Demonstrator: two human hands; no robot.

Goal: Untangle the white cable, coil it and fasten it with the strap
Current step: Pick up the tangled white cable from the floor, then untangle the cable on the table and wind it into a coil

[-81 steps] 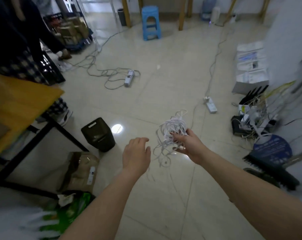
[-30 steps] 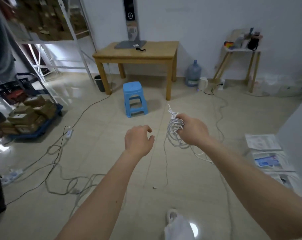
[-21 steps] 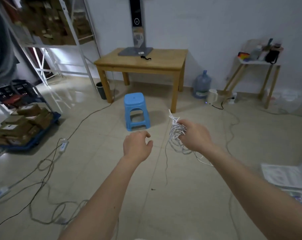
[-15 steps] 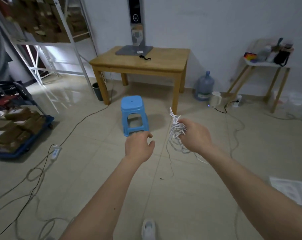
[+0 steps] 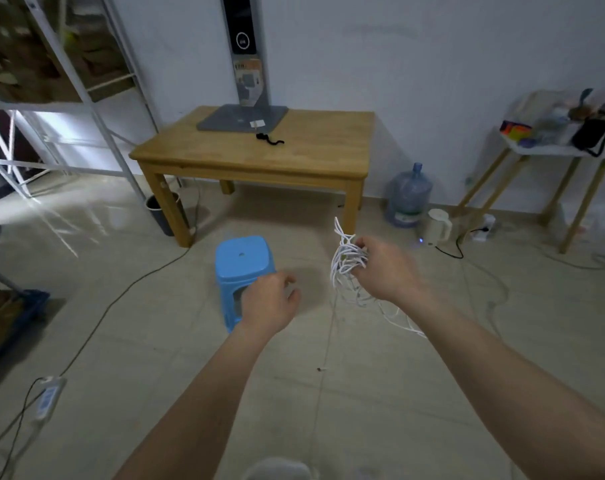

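Observation:
A tangled bunch of white cable [image 5: 348, 263] hangs from my right hand [image 5: 387, 268], which is closed around it at chest height; loose loops and an end trail down below the wrist. My left hand [image 5: 268, 301] is held out to the left of the bunch, fingers loosely curled, holding nothing and not touching the cable. A small black strap [image 5: 269, 139] lies on the wooden table [image 5: 315, 147] ahead, in front of a grey stand base.
A blue plastic stool [image 5: 242, 261] stands just beyond my left hand. Cables and a power strip [image 5: 48, 398] lie on the floor at left. A water bottle [image 5: 408, 195], white kettle [image 5: 438, 226] and a side table [image 5: 550, 147] are at right; metal shelving [image 5: 69, 64] at left.
The view swung from the floor up to the room, and the wooden table and stool have come closer. My right hand keeps hold of the cable bunch; my left hand stays empty beside it.

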